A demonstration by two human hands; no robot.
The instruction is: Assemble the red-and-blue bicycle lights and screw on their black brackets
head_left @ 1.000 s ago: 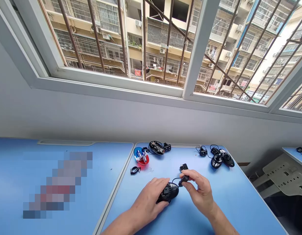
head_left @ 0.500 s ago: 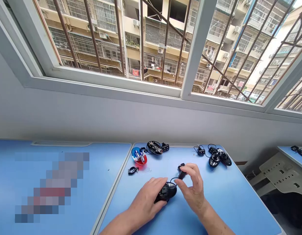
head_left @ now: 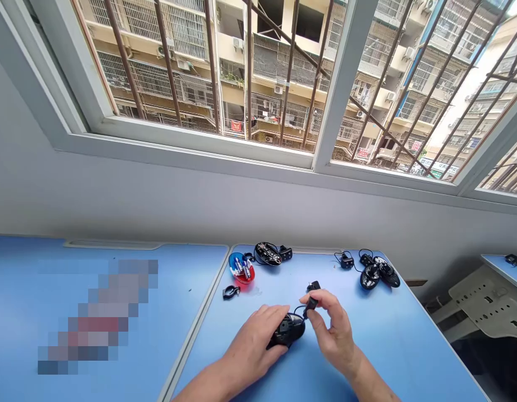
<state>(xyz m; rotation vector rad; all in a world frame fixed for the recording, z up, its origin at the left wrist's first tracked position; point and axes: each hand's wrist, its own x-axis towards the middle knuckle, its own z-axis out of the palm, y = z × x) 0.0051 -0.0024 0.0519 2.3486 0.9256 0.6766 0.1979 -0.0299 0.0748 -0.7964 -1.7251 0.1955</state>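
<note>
My left hand is wrapped round a glossy black oval device on the blue table. A short black cable runs from the device to a small black connector piece, which the thumb and fingers of my right hand pinch just to the right of the device. The piece is held upright, its wider end pointing away from me. Nearest to my left hand on the far side lie a black ring clamp and a blue and red oval case with batteries in it.
Another black oval device with a cabled block lies at the table's back edge. Two more lie at the back right, beside a small black block. A barred window stands behind; a second blue table adjoins left.
My right thumb and fingers have shifted slightly on the connector piece. The whole view has moved a little; my left hand still holds the device.
</note>
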